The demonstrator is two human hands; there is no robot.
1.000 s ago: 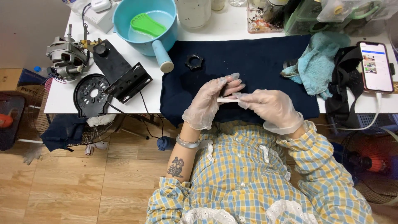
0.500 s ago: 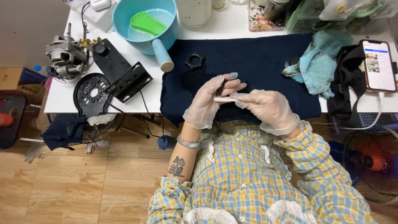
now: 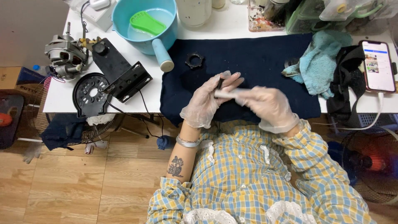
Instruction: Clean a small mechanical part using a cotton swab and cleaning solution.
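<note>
Clearly mid-job, we hold a small dark part (image 3: 220,84) up off the dark blue cloth (image 3: 265,58), pinched in the gloved left hand (image 3: 205,101) so its face turns toward us. Our right hand (image 3: 267,105) grips a slim white stick-like tool (image 3: 227,94), its tip laid against the part; what kind of tool it is we cannot tell. Both hands hover just above the cloth's near edge, close to the body, where the work is steadiest. The cloth covers the white tabletop (image 3: 62,97), likely to catch small pieces; a black ring (image 3: 193,60) rests on it. Within reach to the left sit a blue basin (image 3: 143,25), a fan motor (image 3: 64,54) and a black round plate (image 3: 91,94); a phone (image 3: 377,65) lies right.
</note>
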